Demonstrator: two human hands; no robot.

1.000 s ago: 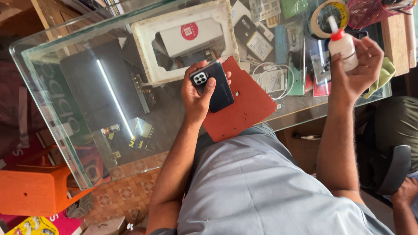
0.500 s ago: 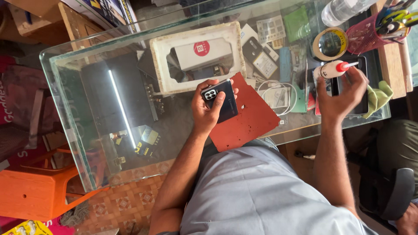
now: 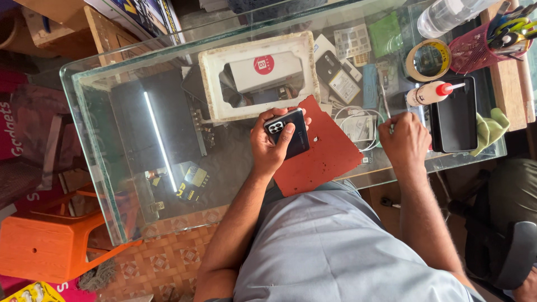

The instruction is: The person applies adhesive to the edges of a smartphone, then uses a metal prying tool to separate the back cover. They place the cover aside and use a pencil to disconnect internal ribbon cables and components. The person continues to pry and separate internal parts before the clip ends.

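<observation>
phone [image 3: 288,134] gripped by left hand [image 3: 270,146] over red mat [image 3: 321,150] | rigid, light, slick, fragile; best held by edges | right hand [image 3: 404,141] right of mat, closed on thin tool [image 3: 385,106]

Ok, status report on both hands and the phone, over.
Left hand gripping dark smartphone, back up, over red mat. Right hand closed on thin metal tool on glass table. White squeeze bottle lying just beyond.
</observation>
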